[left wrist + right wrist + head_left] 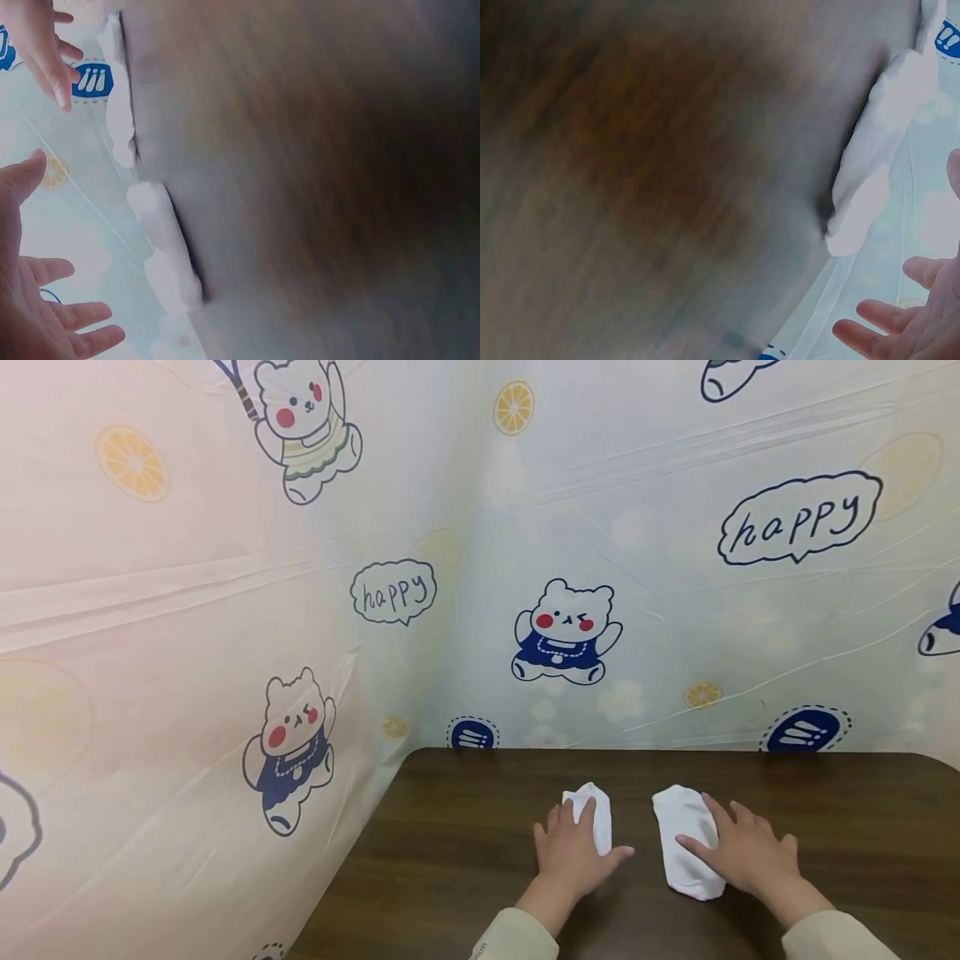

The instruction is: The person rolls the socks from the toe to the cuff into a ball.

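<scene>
Two white folded cloth pieces, perhaps socks, lie apart on the dark wooden table. The left white cloth (602,827) is partly hidden beneath my left hand (572,856), whose fingers are spread. In the left wrist view there is a gap between that hand (45,300) and the cloth (172,251). My right hand (757,856) hovers at the right edge of the right white cloth (684,847), fingers and thumb spread. The right wrist view shows that hand (907,322) apart from the thick, folded cloth (877,157). Neither hand holds anything.
The brown table (450,852) reaches back to a pale curtain (465,485) printed with bears, orange slices and lettering. The curtain also hangs along the table's left side. Dark tabletop surrounds both cloths.
</scene>
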Available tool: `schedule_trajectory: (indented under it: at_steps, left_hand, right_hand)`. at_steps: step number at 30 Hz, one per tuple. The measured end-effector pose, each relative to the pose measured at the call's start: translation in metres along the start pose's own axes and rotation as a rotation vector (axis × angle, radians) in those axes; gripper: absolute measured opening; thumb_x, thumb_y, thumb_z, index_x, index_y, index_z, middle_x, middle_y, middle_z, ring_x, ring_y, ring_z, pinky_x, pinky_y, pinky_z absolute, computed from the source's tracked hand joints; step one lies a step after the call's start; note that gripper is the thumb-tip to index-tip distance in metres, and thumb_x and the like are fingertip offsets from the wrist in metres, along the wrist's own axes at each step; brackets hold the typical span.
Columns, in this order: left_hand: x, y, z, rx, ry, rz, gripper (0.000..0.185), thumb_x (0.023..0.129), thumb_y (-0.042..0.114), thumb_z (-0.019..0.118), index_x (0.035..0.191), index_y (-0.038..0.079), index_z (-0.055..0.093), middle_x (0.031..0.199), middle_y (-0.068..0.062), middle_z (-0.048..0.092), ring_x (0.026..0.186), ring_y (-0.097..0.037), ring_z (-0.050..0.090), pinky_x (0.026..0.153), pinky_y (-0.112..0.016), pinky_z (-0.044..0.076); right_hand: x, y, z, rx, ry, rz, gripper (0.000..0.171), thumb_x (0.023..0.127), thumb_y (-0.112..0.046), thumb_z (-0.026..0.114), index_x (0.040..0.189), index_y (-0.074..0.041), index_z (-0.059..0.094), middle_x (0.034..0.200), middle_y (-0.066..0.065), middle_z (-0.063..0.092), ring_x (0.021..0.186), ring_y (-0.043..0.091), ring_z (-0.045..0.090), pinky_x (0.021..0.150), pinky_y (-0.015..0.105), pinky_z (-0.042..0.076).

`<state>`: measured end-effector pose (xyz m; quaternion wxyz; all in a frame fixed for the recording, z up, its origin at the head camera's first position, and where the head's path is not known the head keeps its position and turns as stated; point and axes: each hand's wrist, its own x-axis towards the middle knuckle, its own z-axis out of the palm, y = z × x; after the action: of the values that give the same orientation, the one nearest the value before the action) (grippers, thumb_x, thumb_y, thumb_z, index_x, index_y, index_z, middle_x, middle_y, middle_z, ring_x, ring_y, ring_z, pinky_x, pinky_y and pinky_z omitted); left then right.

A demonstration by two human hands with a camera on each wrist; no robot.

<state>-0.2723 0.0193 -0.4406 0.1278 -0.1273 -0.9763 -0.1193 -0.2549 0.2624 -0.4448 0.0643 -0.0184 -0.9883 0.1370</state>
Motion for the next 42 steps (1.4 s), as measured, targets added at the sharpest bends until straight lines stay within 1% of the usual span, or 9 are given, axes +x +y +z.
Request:
schedule_trajectory:
  at_steps: [5, 11, 15, 21, 27, 32, 37, 42]
  left_hand:
    - [-0.002, 0.007, 0.004, 0.006, -0.006, 0.007, 0.081, 0.076, 0.073, 0.056, 0.14, 0.024, 0.048, 0.133, -0.005, 0.05, 0.122, -0.025, 0.045, 0.094, -0.055, 0.033]
    - [-0.003, 0.019, 0.009, 0.025, -0.005, -0.001, 0.081, 0.075, 0.074, 0.057, 0.137, 0.023, 0.051, 0.126, -0.001, 0.055, 0.116, -0.021, 0.049, 0.092, -0.051, 0.036]
    - [-0.005, 0.029, 0.011, 0.026, -0.006, 0.001, 0.078, 0.074, 0.073, 0.058, 0.134, 0.024, 0.053, 0.121, 0.0, 0.057, 0.112, -0.019, 0.051, 0.09, -0.048, 0.038]
    - [-0.008, 0.042, 0.013, 0.029, 0.001, 0.015, 0.075, 0.074, 0.074, 0.057, 0.13, 0.023, 0.057, 0.114, 0.003, 0.059, 0.105, -0.016, 0.053, 0.082, -0.044, 0.038]
    - [-0.008, 0.054, 0.014, 0.014, -0.025, 0.01, 0.073, 0.075, 0.074, 0.056, 0.129, 0.023, 0.058, 0.113, 0.006, 0.06, 0.103, -0.015, 0.054, 0.08, -0.042, 0.039]
    - [-0.008, 0.064, 0.017, -0.017, -0.011, 0.028, 0.071, 0.075, 0.072, 0.058, 0.127, 0.024, 0.059, 0.113, 0.007, 0.062, 0.104, -0.014, 0.055, 0.08, -0.043, 0.04]
    - [-0.008, 0.072, 0.022, -0.027, -0.018, 0.042, 0.069, 0.076, 0.071, 0.059, 0.126, 0.024, 0.06, 0.109, 0.007, 0.063, 0.104, -0.013, 0.056, 0.08, -0.044, 0.041]
    - [-0.007, 0.079, 0.024, -0.02, -0.044, 0.023, 0.064, 0.075, 0.071, 0.061, 0.119, 0.024, 0.063, 0.1, 0.008, 0.063, 0.095, -0.013, 0.058, 0.078, -0.042, 0.041]
  right_hand:
    - [0.004, 0.002, -0.003, 0.012, -0.022, 0.006, 0.101, 0.078, -0.08, 0.042, 0.142, -0.001, 0.036, 0.129, 0.043, 0.035, 0.11, 0.061, 0.038, 0.076, 0.077, 0.026]
    - [0.01, 0.004, -0.002, 0.014, -0.024, 0.006, 0.101, 0.079, -0.079, 0.042, 0.141, 0.0, 0.036, 0.128, 0.042, 0.038, 0.109, 0.061, 0.04, 0.077, 0.076, 0.027]
    - [0.014, 0.008, -0.001, 0.007, -0.021, 0.002, 0.1, 0.08, -0.078, 0.042, 0.141, 0.001, 0.036, 0.127, 0.042, 0.039, 0.108, 0.061, 0.04, 0.078, 0.077, 0.025]
    - [0.02, 0.012, -0.001, 0.006, -0.026, 0.01, 0.102, 0.08, -0.078, 0.042, 0.14, 0.003, 0.037, 0.126, 0.043, 0.039, 0.107, 0.062, 0.04, 0.078, 0.078, 0.025]
    - [0.025, 0.017, -0.002, 0.027, -0.056, 0.032, 0.103, 0.079, -0.078, 0.043, 0.14, 0.005, 0.035, 0.125, 0.044, 0.038, 0.106, 0.062, 0.04, 0.079, 0.077, 0.026]
    - [0.03, 0.022, -0.001, 0.035, -0.074, 0.043, 0.104, 0.079, -0.079, 0.043, 0.139, 0.006, 0.036, 0.124, 0.045, 0.037, 0.105, 0.062, 0.04, 0.079, 0.076, 0.027]
    - [0.033, 0.024, 0.001, 0.038, -0.054, 0.04, 0.104, 0.078, -0.079, 0.044, 0.138, 0.007, 0.038, 0.124, 0.044, 0.039, 0.105, 0.061, 0.041, 0.078, 0.075, 0.028]
    - [0.038, 0.02, 0.0, 0.038, -0.045, 0.039, 0.102, 0.079, -0.077, 0.047, 0.134, 0.008, 0.041, 0.124, 0.043, 0.039, 0.106, 0.061, 0.04, 0.08, 0.074, 0.028]
